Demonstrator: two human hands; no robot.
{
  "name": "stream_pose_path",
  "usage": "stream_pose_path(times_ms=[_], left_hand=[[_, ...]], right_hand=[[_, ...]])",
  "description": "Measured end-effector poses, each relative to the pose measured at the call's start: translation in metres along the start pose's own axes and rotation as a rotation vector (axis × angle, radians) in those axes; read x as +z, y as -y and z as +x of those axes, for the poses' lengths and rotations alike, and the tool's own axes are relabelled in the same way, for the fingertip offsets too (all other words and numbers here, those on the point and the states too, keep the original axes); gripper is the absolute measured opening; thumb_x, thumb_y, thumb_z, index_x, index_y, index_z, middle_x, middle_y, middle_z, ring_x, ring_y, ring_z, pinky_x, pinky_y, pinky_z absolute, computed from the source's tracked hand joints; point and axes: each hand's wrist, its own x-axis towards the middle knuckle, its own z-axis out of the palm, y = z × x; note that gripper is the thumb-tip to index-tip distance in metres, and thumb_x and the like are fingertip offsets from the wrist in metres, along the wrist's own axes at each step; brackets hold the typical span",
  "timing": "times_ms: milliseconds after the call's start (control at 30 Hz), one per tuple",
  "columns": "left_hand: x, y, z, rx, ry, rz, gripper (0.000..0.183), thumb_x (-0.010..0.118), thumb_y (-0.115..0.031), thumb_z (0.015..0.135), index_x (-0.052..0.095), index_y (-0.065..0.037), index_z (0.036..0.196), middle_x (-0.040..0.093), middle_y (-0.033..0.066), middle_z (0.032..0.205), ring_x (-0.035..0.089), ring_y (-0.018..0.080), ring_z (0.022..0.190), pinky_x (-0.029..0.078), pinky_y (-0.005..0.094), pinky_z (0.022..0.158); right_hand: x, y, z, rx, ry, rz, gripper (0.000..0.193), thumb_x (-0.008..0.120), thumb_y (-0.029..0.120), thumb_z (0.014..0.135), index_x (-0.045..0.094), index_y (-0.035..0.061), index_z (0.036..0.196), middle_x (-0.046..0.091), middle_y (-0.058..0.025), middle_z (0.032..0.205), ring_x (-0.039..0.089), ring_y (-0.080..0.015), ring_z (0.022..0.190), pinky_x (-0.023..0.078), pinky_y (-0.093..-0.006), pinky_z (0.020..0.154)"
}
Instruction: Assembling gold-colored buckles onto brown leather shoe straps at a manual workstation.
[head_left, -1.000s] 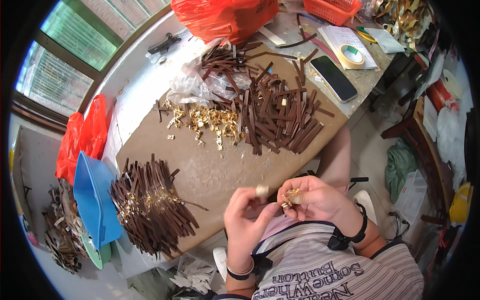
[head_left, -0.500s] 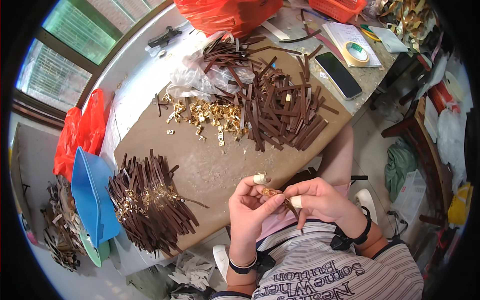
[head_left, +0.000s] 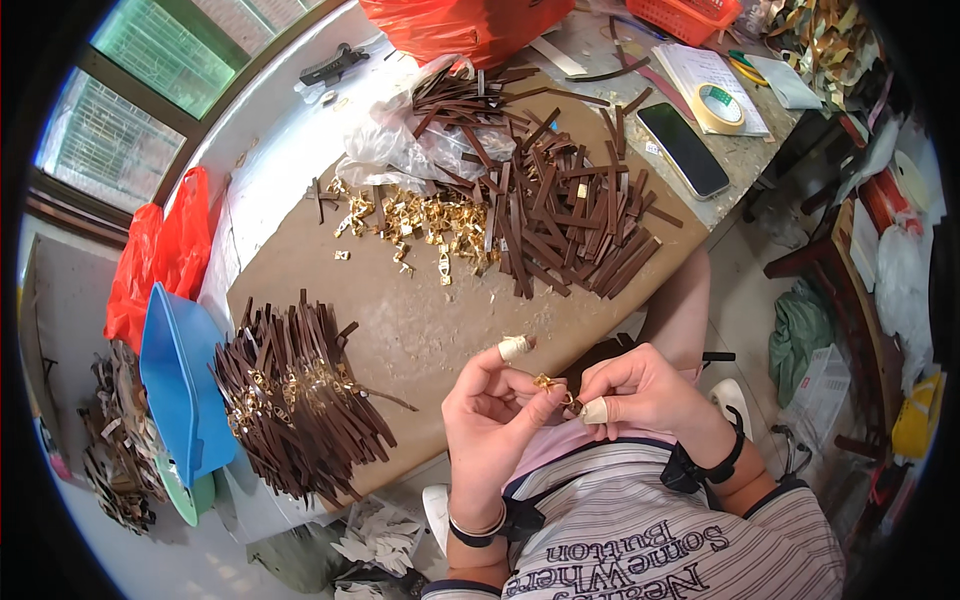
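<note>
- The person is sitting at the desk [head_left: 745, 160], working with both hands in the space just off the edge of the brown board [head_left: 395, 325].
- The left hand [head_left: 500, 410] is pinching a small gold fitting [head_left: 544, 382] between thumb and fingers; its taped forefinger is standing out, clear of the piece.
- The right hand [head_left: 638, 390] is closing its grip on a short dark bit of brown strip [head_left: 573, 403], its taped thumb pressing; the fingers are hiding most of it, so I can't tell whether strip and fitting are joined.
- Both pieces are sitting between the fingertips, above the lap, with nothing of the desk beneath them. If either pinch were loosening, the small metal part could be dropping to the lap or floor.
- The tape on the forefinger and thumb is probably dulling touch, so the strip could be slipping or twisting askew, I'd judge.
- Pressing too hard could be bending the thin metal or creasing the strip.
- Beyond them, the gold heap [head_left: 440, 228] is lying against the loose strips [head_left: 560, 220]; a careless sleeve could be mixing them.
- Strips with fittings are lying in a bundle [head_left: 305, 400] near the board's left edge, where a knock could be spilling some.
</note>
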Motion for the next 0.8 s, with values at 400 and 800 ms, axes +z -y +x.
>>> stream_pose_path(times_ms=[400,800], left_hand=[[0.005,-0.019,-0.008,0.003,0.020,0.038,0.046,0.068,0.011,0.074,0.046,0.002,0.114,0.063,0.0064,0.077,0.063,0.0112,0.071,0.052,0.0219,0.066],[0.001,-0.010,-0.013,0.125,0.026,0.280,0.045,0.065,0.010,0.075,0.045,0.003,0.115,0.065,0.0082,0.080,0.064,0.0124,0.072,0.053,0.0244,0.069]], right_hand=[[0.001,-0.006,-0.002,-0.201,0.059,-0.100,0.009,0.062,0.000,0.084,0.065,-0.0069,0.089,0.060,-0.0055,0.078,0.059,-0.0086,0.062,0.046,-0.0195,0.051],[-0.003,-0.007,0.000,0.146,0.085,0.234,0.018,0.064,0.010,0.085,0.064,-0.0073,0.091,0.064,-0.0097,0.076,0.063,-0.0149,0.065,0.054,-0.0248,0.058]])
